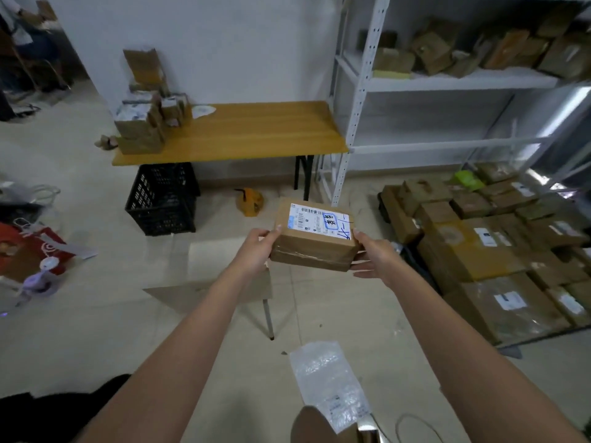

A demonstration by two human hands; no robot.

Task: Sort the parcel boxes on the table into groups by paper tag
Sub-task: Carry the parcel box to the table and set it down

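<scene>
1. A person holds one brown cardboard parcel box (315, 247) in mid-air at the centre of the view. It is above the floor and well short of the wooden surface (256, 129) beyond it.
2. The box's long axis runs left to right between the two hands, and the right end sits slightly lower.
3. Its tagged face points up and tips toward the camera. The white paper tag (319, 220) has a barcode along its far edge and blue handwriting on its right half. The printed text is too small to read.
4. The left hand (256, 251) grips the box's left end with the thumb on the top edge. Its other digits are hidden behind the box.
5. The right hand (372, 255) clasps the right end, thumb at the top corner, with its fingers (364, 272) reaching underneath, partly hidden.
6. A stack of parcels (150, 116) stands at the left end of the surface, blurred. A black crate (163, 199) sits on the floor beneath that end.
7. To the right, more boxes (495, 251) are piled on the floor and cut off by the frame edge.
</scene>
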